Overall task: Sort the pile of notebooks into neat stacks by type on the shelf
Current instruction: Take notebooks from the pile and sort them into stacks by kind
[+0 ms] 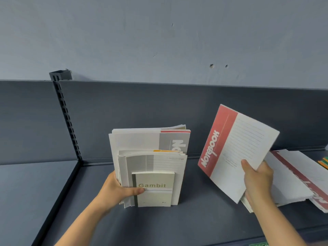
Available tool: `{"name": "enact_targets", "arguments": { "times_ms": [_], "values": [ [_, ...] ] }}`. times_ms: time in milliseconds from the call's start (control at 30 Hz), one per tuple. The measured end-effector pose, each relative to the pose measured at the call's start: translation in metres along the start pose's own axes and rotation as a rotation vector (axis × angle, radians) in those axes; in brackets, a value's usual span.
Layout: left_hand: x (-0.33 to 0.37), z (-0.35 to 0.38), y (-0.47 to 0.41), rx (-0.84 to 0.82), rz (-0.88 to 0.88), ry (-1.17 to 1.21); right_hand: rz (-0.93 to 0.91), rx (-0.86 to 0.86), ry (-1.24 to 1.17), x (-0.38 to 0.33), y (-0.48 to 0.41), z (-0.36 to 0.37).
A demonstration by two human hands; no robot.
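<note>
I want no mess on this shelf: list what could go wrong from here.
The upright bundle stands on edge, gripped only by the left hand; the small Gambit notebook in front could slip out.
The red notebook, tilted in the right hand, may land askew on the uneven flat stack.

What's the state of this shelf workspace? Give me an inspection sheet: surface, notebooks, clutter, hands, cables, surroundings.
Surface: dark grey shelf, flat, with a back panel.
Job's things: upright bundle on the shelf, Gambit notebook at its front; red notebook lifted and tilted; flat stack of red-banded notebooks at right.
Clutter: orange and green sticks at the right edge, maybe pencils.
Grips: left hand holds the upright bundle, thumb on the Gambit notebook; right hand pinches the red notebook's lower corner.
Cables: nothing seen.
Surroundings: slotted upright at left, blue-grey wall behind.
</note>
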State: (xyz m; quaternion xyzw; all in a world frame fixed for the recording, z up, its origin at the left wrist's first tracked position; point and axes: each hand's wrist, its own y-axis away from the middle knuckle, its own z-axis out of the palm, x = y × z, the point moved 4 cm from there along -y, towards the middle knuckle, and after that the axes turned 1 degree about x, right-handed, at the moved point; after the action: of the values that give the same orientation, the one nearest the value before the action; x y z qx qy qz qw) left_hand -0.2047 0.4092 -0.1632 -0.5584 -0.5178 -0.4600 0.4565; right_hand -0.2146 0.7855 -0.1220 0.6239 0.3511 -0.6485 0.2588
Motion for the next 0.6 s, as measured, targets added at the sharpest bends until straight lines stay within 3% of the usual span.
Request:
{"name": "enact_targets", "arguments": {
  "times_ms": [133, 367, 600],
  "values": [
    [-0.002, 0.001, 0.001, -0.024, 0.011, 0.003, 0.010, -0.123, -0.020, 0.001, 0.017, 0.040],
    [-0.009, -0.002, -0.003, 0.038, 0.002, 0.000, 0.131, -0.588, -0.186, -0.007, 0.065, 0.113],
    [-0.006, 0.002, -0.003, 0.094, 0.020, 0.040, 0.244, -0.765, -0.248, -0.013, 0.084, 0.128]
  ]
}}
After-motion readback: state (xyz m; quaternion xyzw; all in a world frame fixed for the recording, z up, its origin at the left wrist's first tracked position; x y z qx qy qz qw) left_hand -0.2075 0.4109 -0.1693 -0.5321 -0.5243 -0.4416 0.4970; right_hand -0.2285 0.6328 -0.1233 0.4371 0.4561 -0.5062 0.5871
